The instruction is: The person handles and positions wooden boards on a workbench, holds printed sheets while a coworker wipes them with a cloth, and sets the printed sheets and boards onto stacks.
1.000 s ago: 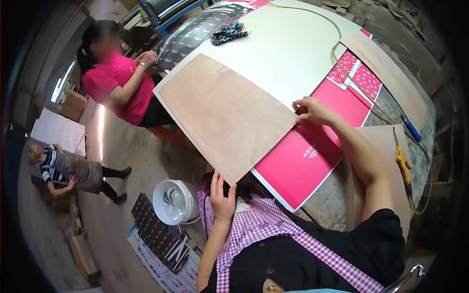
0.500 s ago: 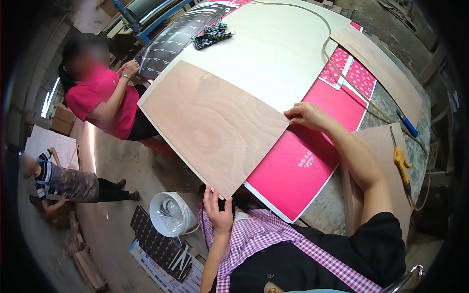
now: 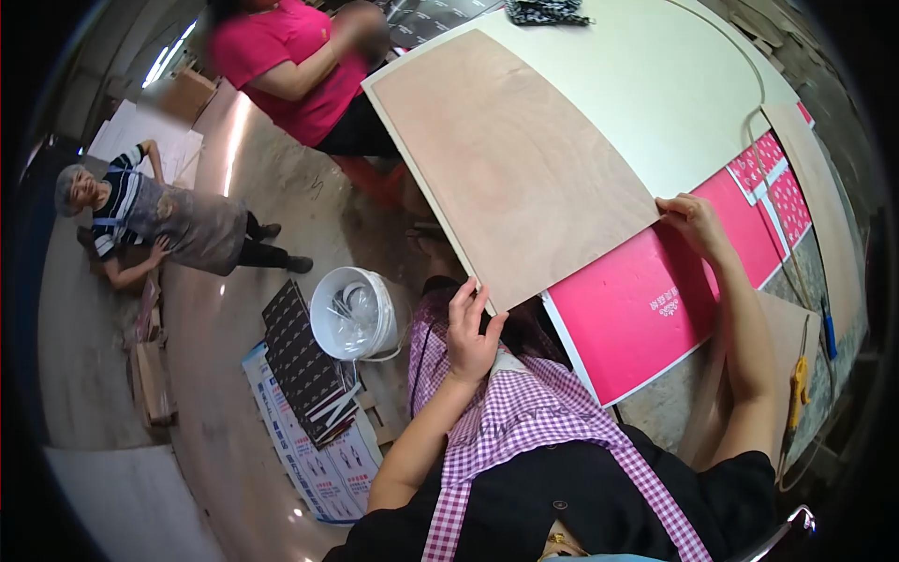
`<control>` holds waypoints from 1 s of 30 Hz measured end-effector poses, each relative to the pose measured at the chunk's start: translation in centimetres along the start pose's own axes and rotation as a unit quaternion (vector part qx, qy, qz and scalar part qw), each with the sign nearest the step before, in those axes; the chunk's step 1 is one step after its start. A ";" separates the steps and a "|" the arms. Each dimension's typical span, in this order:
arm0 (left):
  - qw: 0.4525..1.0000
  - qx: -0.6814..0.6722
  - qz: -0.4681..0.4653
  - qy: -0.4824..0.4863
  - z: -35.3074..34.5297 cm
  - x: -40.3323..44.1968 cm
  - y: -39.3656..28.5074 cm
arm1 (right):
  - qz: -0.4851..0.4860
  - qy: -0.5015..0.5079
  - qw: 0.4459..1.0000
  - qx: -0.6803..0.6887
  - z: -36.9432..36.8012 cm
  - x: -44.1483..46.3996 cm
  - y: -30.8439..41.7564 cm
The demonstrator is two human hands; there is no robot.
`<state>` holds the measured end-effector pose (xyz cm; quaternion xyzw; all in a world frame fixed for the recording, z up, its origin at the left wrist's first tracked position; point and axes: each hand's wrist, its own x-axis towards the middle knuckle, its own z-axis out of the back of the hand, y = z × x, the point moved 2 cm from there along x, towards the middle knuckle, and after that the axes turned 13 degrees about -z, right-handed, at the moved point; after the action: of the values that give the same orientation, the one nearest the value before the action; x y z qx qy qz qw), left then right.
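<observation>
A thin plywood sheet (image 3: 515, 169) lies over the near left part of a large cream-coloured sheet (image 3: 655, 84) on the work table. At its near corner, my left hand (image 3: 473, 332) has its fingers against the left edge and its thumb at the front edge, gripping the corner. My right hand (image 3: 695, 223) pinches the right corner between thumb and fingers. Below the right hand, a pink printed sheet (image 3: 646, 295) with white borders sticks out from under the plywood.
A person in a pink shirt (image 3: 290, 61) stands at the table's left side; another in an apron (image 3: 178, 220) stands farther left. A white bucket (image 3: 351, 314) is on the floor. A yellow-handled tool (image 3: 798, 393), a blue-handled tool (image 3: 829, 335) and a wood strip (image 3: 824, 215) lie at right.
My view has turned, so the table and sheets appear farther right and up. Both hands remain at the same plywood corners. The person in pink has raised their hands.
</observation>
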<state>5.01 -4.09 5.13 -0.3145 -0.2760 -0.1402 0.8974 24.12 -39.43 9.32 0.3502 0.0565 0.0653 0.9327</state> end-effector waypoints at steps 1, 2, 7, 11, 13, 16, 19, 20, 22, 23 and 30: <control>1.000 -0.017 0.005 -0.006 0.0 0.0 0.0 | 0.006 0.000 1.000 0.000 0.0 0.0 0.2; 1.000 -0.012 -0.002 -0.008 0.0 0.0 0.1 | 0.010 -0.004 1.000 -0.016 0.1 -0.1 0.4; 0.999 -0.032 -0.002 -0.033 -0.1 -0.6 0.4 | 0.045 -0.028 0.998 -0.041 0.2 -0.2 0.6; 0.998 -0.036 -0.003 -0.048 0.0 -0.9 0.3 | 0.062 -0.033 0.997 -0.031 0.3 -0.4 0.4; 0.998 -0.039 0.003 -0.046 0.3 -0.7 0.0 | 0.086 -0.042 0.995 -0.042 0.4 -0.6 0.8; 0.998 -0.033 -0.007 -0.047 0.7 -0.6 -0.2 | 0.072 -0.040 0.995 -0.056 0.7 -1.0 1.7; 0.998 -0.032 -0.003 -0.052 0.8 -0.7 -0.1 | 0.092 -0.056 0.993 -0.036 0.5 -1.1 2.0; 0.998 -0.032 -0.001 -0.055 0.7 -0.8 -0.1 | 0.094 -0.055 0.993 -0.038 0.5 -1.0 2.1; 0.998 -0.035 -0.003 -0.059 0.8 -0.8 -0.1 | 0.079 -0.051 0.995 -0.033 0.3 -1.1 2.0; 0.998 -0.037 -0.003 -0.060 0.7 -0.6 0.0 | 0.079 -0.051 0.995 -0.034 0.3 -1.0 2.2; 0.997 -0.045 0.016 -0.054 0.7 -0.6 -0.2 | 0.066 -0.059 0.994 -0.057 0.0 -1.0 1.8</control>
<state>4.12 -3.74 5.38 -0.3658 -0.3123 -0.1208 0.8684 23.02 -38.29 10.56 0.3025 -0.0251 0.1088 0.9466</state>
